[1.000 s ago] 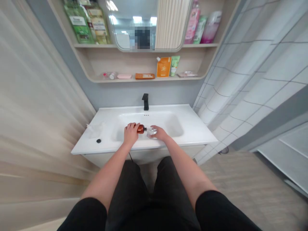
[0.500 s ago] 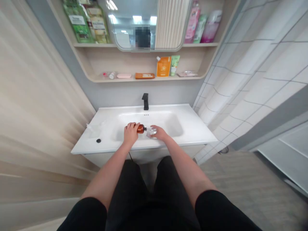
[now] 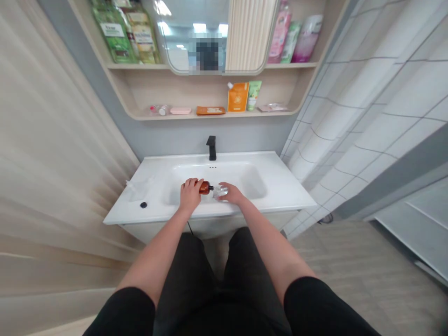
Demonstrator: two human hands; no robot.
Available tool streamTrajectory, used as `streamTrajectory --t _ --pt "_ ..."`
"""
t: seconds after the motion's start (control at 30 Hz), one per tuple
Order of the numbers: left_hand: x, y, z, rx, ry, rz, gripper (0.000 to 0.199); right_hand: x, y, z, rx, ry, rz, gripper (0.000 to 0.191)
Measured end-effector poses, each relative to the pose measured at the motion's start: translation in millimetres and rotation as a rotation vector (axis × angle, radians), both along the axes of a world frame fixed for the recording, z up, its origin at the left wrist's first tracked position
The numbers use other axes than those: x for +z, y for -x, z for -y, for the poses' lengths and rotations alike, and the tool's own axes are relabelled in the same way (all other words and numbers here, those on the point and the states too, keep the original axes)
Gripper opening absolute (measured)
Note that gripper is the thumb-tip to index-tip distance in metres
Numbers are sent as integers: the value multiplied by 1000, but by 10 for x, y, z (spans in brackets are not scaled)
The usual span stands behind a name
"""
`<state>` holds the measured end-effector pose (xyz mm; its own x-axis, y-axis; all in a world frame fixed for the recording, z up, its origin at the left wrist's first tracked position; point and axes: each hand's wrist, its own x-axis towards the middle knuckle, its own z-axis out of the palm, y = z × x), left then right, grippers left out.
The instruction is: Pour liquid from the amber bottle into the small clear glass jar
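Observation:
Over the white sink basin point(image 3: 241, 175), my left hand point(image 3: 191, 193) is wrapped round an amber bottle point(image 3: 205, 187). The bottle lies tipped on its side, its dark neck pointing right. My right hand point(image 3: 231, 192) grips a small clear cup point(image 3: 220, 191), whose near side is partly covered by my fingers. Neck and cup meet or nearly touch; I cannot tell whether liquid is flowing. To the left on the counter lies a small black cap point(image 3: 143, 205).
A black faucet point(image 3: 212, 148) rises behind the basin. Crumpled clear plastic point(image 3: 138, 189) lies on the left counter. Above, a shelf point(image 3: 140, 115) holds an orange pouch point(image 3: 238, 97), a green tube point(image 3: 254, 95) and small packets, beneath a mirror point(image 3: 182, 46) flanked by bottles.

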<state>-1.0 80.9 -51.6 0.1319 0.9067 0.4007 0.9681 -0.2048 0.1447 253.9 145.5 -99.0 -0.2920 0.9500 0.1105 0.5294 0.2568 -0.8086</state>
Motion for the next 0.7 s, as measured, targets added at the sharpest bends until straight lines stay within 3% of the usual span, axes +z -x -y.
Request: streamTrajectory --t 0.7 --pt "-15 4 -4 -7 -33 -10 62 6 -5 13 -2 -3 0 84"
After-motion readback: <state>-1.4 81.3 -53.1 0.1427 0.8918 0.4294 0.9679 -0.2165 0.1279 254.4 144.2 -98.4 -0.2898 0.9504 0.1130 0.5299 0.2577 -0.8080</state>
